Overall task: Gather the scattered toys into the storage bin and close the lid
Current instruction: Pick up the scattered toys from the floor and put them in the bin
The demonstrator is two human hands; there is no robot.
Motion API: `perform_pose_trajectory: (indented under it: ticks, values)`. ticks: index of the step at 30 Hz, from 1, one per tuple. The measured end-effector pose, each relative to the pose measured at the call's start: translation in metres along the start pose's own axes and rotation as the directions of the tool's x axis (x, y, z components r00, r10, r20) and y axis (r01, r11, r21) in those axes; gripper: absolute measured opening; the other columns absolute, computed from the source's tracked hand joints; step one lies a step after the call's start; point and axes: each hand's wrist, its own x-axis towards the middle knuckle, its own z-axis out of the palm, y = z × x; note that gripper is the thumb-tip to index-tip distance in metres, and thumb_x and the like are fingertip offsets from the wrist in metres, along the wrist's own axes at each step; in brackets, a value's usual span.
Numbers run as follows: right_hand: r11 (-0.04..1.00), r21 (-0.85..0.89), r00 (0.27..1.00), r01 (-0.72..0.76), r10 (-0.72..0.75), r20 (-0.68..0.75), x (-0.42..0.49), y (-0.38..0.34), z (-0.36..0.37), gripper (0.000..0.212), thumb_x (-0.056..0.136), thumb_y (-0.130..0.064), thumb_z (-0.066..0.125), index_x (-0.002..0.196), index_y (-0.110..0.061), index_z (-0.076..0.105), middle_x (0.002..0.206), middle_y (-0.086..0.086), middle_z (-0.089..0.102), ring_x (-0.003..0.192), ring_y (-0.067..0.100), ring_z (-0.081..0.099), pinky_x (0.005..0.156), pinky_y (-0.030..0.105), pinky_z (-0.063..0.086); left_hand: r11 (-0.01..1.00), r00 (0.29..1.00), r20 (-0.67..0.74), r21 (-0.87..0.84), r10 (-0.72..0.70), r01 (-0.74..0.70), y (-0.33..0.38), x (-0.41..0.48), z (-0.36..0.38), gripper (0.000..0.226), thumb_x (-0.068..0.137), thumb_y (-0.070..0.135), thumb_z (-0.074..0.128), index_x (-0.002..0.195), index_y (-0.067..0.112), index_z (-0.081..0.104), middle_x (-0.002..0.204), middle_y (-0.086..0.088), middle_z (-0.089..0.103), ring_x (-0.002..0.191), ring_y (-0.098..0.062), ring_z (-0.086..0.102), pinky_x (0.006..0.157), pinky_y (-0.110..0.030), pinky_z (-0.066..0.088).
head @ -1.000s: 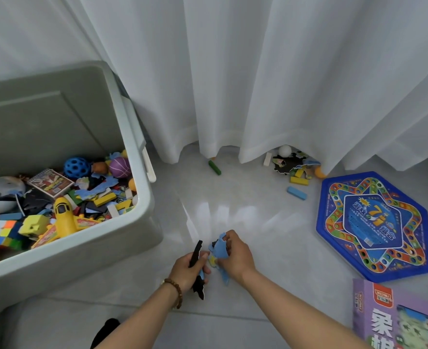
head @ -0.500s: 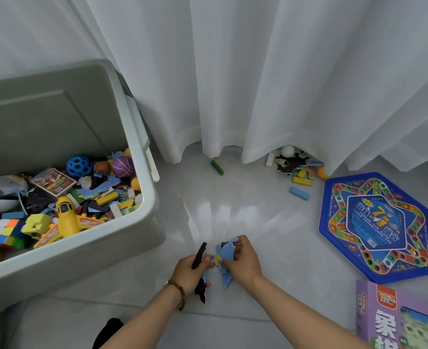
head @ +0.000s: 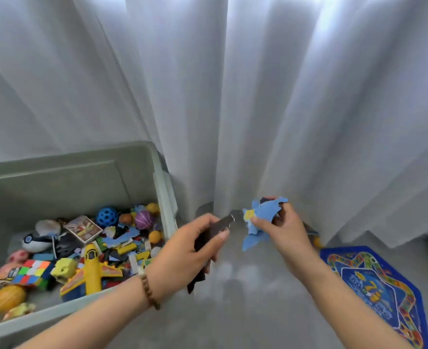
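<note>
Head view: left hand has its fingers curled round a dark flat piece. Right hand pinches blue foam pieces. Both are raised just right of the storage bin, likely to carry them over its rim and drop them in. Bin open, heaped with toys; lid not visible. Right of bin: pale glossy floor with a blue board game on it, white curtain behind.

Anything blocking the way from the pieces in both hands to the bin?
Nothing visible. The left hand holds a black piece, the right hand a blue piece, both right of the storage bin, which is open with no lid on it. Only its right rim stands between.
</note>
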Motion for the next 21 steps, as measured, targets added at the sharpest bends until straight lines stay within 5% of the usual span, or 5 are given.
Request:
perform_pose_trajectory:
  ticks: [3,6,11,16,21]
  values:
    - [1.0,-0.005,0.976,0.026,-0.024,0.218,0.005,-0.047,0.073,0.036,0.077,0.001,0.071,0.097,-0.024,0.054,0.099,-0.002,0.067,0.091,0.013,0.065,0.078,0.021,0.055,0.986,0.981,-0.183,0.166,0.06,-0.029,0.022,-0.003,-0.076,0.025,0.092,0.035,0.049,0.079,0.013,0.051,0.06,-0.003,0.056,0.047,-0.013,0.054,0.05,-0.029,0.047]
    - [0.996,-0.088,0.936,-0.018,0.048,0.35,0.01,-0.053,0.153,0.034,0.078,-0.002,0.071,0.102,-0.018,0.054,0.11,0.006,0.064,0.101,0.021,0.062,0.091,0.034,0.051,0.928,0.933,-0.358,0.331,-0.041,0.168,-0.007,0.003,-0.139,0.029,0.095,0.034,0.046,0.084,0.01,0.057,0.071,-0.003,0.066,0.057,-0.012,0.059,0.07,-0.042,0.052]
    - [0.903,-0.385,0.912,0.191,-0.018,0.41,0.024,-0.035,0.183,0.048,0.083,-0.007,0.067,0.126,-0.012,0.047,0.113,-0.005,0.049,0.105,0.009,0.049,0.093,0.019,0.039,0.801,0.881,-0.337,0.393,-0.332,0.452,-0.037,-0.003,-0.166,0.054,0.098,0.043,0.033,0.14,0.01,0.037,0.141,-0.007,0.047,0.128,-0.02,0.045,0.102,-0.025,0.033]
    - [0.891,-0.422,0.971,0.168,-0.075,0.226,0.049,-0.008,0.081,0.02,0.085,-0.002,0.063,0.099,-0.015,0.059,0.097,0.001,0.062,0.092,0.017,0.059,0.088,0.027,0.048,0.86,0.932,-0.361,0.477,0.004,0.181,-0.002,0.028,-0.134,0.037,0.097,0.037,0.039,0.124,0.015,0.053,0.117,0.002,0.059,0.108,-0.012,0.054,0.089,-0.021,0.038]
    - [0.806,-0.591,0.983,0.045,0.07,0.171,0.059,0.056,-0.046,0.01,0.088,-0.017,0.063,0.096,-0.023,0.062,0.099,-0.005,0.064,0.095,0.013,0.061,0.08,0.011,0.044,0.864,1.0,0.015,0.503,-0.004,-0.004,0.003,0.091,-0.028,0.034,0.097,0.038,0.039,0.122,0.021,0.052,0.114,0.003,0.063,0.104,-0.015,0.059,0.091,-0.026,0.044]
